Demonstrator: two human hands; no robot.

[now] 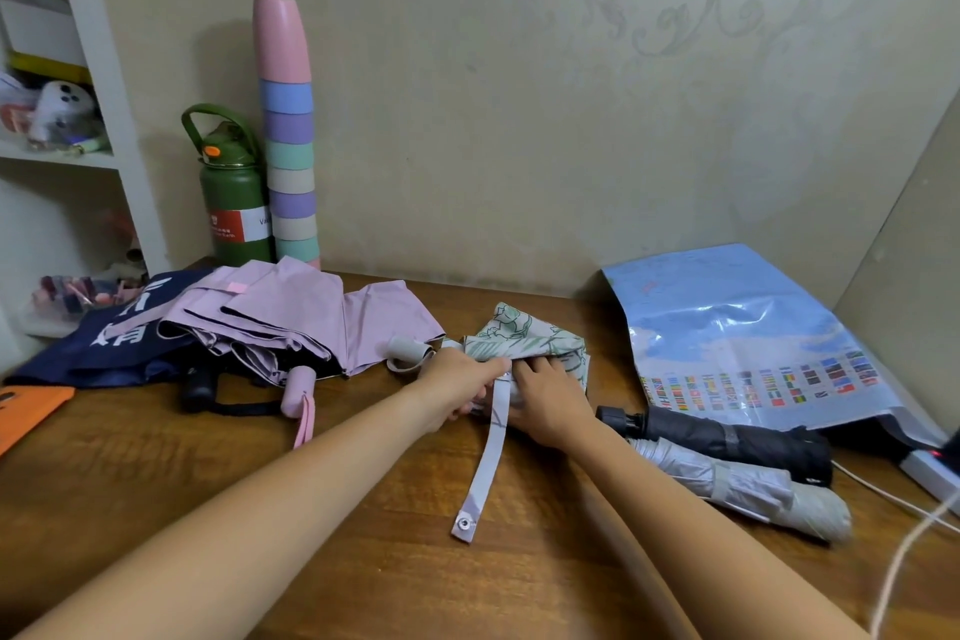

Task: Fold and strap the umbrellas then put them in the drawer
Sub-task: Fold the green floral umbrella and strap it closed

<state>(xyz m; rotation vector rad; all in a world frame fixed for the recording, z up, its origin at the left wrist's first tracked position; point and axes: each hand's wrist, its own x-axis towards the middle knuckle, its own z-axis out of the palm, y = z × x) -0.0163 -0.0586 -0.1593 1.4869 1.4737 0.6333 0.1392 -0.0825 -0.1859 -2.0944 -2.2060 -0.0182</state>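
Note:
A green-and-white floral umbrella (524, 335) lies on the wooden table (363, 509) at the middle. My left hand (460, 387) grips its body near the grey handle (408, 348). My right hand (548, 398) lies on its folds, fingers tucked into the fabric. Its pale strap (485, 463) with a metal snap hangs loose toward me. An unfolded pink umbrella (291, 317) and a navy one (104, 348) lie at the left. Two strapped umbrellas, black (727, 442) and silver (737, 489), lie at the right.
A green bottle (234, 198) and a stack of pastel cups (288, 146) stand by the wall. A blue map sheet (737, 327) leans at the right, with a power strip (935, 473) and cables beside it. An orange item (26, 411) is at the left edge.

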